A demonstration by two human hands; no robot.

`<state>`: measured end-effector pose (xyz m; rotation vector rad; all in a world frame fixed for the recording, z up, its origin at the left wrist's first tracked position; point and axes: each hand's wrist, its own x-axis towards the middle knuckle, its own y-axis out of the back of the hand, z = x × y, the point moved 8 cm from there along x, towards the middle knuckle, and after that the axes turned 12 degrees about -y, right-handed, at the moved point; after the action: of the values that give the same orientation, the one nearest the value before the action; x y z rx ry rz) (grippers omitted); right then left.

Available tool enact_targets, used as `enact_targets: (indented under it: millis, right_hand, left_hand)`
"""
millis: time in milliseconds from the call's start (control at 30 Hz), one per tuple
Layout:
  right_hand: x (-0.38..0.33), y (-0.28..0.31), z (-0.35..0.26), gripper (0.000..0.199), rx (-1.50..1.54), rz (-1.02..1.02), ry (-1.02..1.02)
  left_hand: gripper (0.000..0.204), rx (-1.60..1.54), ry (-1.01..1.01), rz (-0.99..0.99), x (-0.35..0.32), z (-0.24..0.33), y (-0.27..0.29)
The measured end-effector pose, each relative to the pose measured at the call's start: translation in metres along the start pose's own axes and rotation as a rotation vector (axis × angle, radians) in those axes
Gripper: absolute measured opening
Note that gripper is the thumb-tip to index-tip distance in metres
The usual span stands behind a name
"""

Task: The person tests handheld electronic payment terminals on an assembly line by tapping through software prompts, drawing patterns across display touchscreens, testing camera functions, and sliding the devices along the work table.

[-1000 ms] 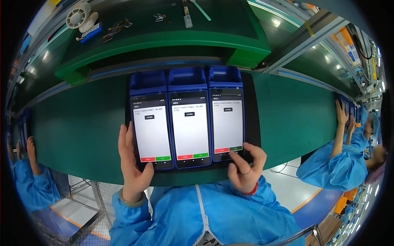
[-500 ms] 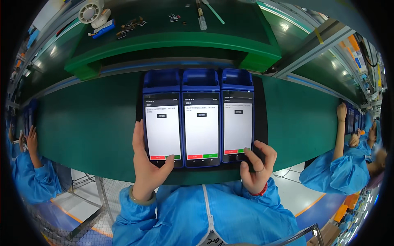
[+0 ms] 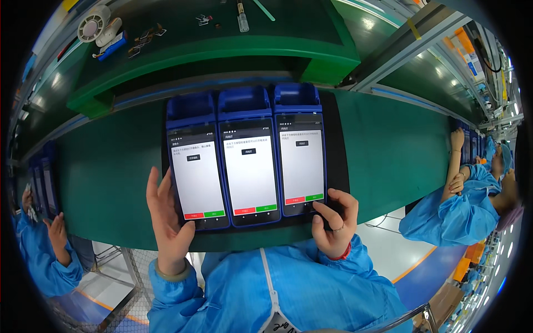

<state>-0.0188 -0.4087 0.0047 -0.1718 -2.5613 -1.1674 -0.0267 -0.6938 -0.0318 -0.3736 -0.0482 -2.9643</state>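
Note:
Three blue handheld terminals lie side by side on a black mat: the left terminal [image 3: 200, 180], the middle terminal [image 3: 250, 172] and the right terminal [image 3: 302, 164]. Each has a lit white screen with a red and a green button low down, and a hollow blue bay at its top end. My left hand [image 3: 171, 227] is open along the left terminal's outer edge, its thumb by the lower left corner. My right hand [image 3: 335, 227] is open and holds nothing; its index fingertip is at the lower right of the right terminal's screen.
Beyond the green table [image 3: 383, 150] stands a raised green shelf [image 3: 222, 58] bearing a small fan [image 3: 92, 26], a blue battery pack [image 3: 112, 45], small parts and a pen-like tool [image 3: 242, 19]. Co-workers in blue sit at left [image 3: 47, 261] and right [image 3: 444, 222], beside more terminals.
My left thumb has left the left terminal's green button and moved to its lower left. The middle and right screens show different text. The whole view has shifted and tilted slightly.

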Motion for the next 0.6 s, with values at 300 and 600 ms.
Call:
enact_targets:
  millis: [300,600]
  right_hand:
    - [-0.001,-0.01,-0.012,0.037,-0.054,-0.016,0.094]
    - [0.003,-0.019,-0.026,0.036,-0.182,-0.049,0.14]
  left_hand:
    - [0.096,-0.056,0.044,0.006,0.001,-0.002,0.003]
    - [0.097,-0.099,0.058,-0.026,0.0,-0.002,0.007]
